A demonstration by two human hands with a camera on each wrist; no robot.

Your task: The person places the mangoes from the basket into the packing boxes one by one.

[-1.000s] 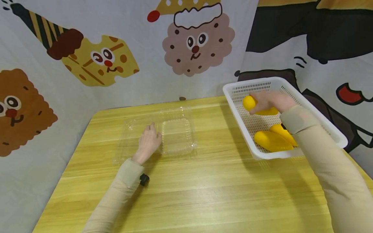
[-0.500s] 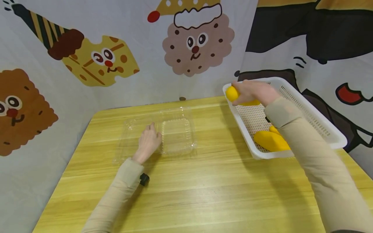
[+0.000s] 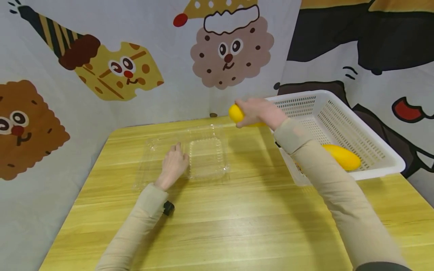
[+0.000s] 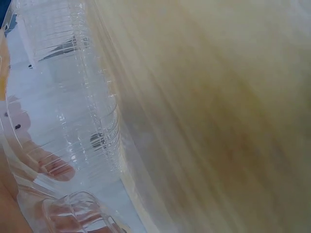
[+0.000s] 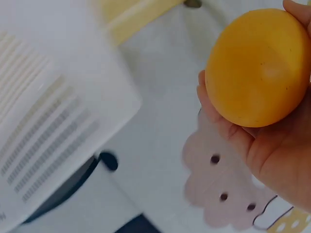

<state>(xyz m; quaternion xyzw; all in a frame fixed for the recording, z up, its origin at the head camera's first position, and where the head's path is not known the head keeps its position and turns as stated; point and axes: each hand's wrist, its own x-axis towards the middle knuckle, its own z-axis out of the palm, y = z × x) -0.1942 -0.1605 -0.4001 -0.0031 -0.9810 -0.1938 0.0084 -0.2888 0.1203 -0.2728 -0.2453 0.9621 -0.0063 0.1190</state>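
In the head view my right hand (image 3: 252, 112) grips a yellow mango (image 3: 236, 113) in the air, just left of the white basket (image 3: 376, 146). Up close in the right wrist view, the smooth round end of the mango (image 5: 260, 68) shows in the palm, with fingers and thumb around it. An opened clear plastic clamshell box (image 3: 207, 158) lies on the table. At its middle fold, my left hand (image 3: 173, 165) holds the plastic. Fingers (image 4: 57, 170) appear through the clear wall in the left wrist view.
Another mango (image 3: 344, 157) lies in the basket; my right sleeve hides part of the basket's inside. Behind the wooden table (image 3: 220, 226) hangs a cartoon-printed cloth (image 3: 176, 90), close to the table's back edge.
My right hand has carried the mango leftward, out over the basket's left rim and past it. The left hand and the clamshell box have stayed in place.
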